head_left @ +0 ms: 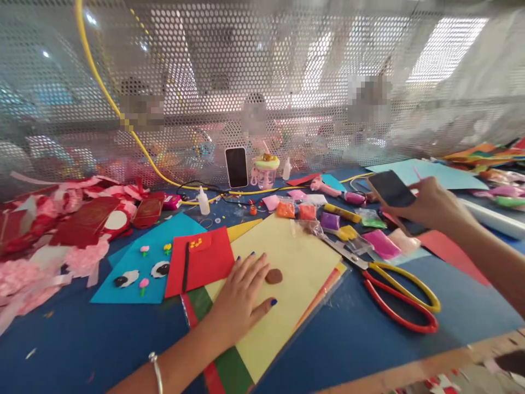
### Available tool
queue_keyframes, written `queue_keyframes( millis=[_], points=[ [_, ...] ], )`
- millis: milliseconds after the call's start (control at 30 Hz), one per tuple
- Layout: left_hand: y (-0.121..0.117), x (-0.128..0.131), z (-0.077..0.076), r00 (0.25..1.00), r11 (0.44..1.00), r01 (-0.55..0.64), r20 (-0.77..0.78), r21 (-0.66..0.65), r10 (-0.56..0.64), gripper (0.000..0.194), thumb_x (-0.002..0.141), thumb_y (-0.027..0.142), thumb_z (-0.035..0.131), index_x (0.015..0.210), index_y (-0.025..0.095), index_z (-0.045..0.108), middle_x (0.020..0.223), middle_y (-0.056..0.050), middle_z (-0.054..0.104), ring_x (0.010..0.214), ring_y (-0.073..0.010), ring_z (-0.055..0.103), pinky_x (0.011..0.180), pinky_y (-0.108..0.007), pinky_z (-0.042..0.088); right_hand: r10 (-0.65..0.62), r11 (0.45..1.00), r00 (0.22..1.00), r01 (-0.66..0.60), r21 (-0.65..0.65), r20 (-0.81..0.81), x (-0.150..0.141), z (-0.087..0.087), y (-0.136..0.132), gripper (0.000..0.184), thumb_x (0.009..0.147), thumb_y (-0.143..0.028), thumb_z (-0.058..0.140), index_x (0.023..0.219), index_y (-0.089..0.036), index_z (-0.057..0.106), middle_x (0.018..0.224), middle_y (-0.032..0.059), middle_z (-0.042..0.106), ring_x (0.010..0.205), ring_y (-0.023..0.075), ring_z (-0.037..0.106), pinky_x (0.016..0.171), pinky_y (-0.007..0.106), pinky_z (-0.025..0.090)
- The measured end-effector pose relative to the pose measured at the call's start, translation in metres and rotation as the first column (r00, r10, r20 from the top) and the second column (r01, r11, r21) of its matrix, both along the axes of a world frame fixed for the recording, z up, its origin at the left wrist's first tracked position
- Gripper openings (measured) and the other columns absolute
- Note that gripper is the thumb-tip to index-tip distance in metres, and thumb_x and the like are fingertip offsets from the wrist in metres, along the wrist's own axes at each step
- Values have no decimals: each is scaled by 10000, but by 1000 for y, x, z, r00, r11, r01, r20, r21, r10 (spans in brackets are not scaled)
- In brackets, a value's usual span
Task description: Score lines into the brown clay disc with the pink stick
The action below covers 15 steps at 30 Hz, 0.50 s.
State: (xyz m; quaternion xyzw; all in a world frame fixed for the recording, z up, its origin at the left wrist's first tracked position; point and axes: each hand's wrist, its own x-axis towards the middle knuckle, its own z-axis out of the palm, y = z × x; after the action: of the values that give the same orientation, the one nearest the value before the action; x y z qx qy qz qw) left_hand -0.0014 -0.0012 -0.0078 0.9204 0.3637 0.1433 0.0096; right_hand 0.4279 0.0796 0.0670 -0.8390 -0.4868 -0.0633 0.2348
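Flat, fingers slightly spread, the left hand (pixel 240 293) rests on yellow paper (pixel 295 246); a brown disc (pixel 274 276) lies just right of its fingers, well apart from the right hand (pixel 430 205), closed round a phone (pixel 391 189).

No legible text, brand, number or sign observed. Faint markings on the red packets (pixel 85 221) and the small magenta box (pixel 171 202) are too blurred to read.
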Motion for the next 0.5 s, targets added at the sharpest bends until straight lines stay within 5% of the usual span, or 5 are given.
queue_keyframes(
  millis=[133,300,500],
  points=[
    [1,2,1,1000,1000,4,-2,-6,-4,591,953,529,349,1432,182,356,1506,-82,357,1395,-277,300,1124,-469,305,-101,964,989,123,-234,107,49,-32,-36,854,569,-716,649,1124,-96,461,1017,298,622,893,428,613,574,423,415],
    [-1,3,3,1000,996,19,-19,86,-18,569,967,495,340,1409,141,400,1488,-93,386,1368,-297,347,1101,-486,322,-56,942,996,77,-327,72,70,-48,-50,668,612,-661,672,978,-119,538,909,308,642,858,387,656,567,404,428],
    [-5,2,4,998,972,69,-17,223,-66,432,978,388,364,1271,139,560,1437,-66,462,1290,-293,457,1063,-502,358,22,972,984,-62,-228,-175,78,-49,-52,460,517,-584,770,559,-215,499,577,143,634,553,262,645,524,394,409]
  ],
)
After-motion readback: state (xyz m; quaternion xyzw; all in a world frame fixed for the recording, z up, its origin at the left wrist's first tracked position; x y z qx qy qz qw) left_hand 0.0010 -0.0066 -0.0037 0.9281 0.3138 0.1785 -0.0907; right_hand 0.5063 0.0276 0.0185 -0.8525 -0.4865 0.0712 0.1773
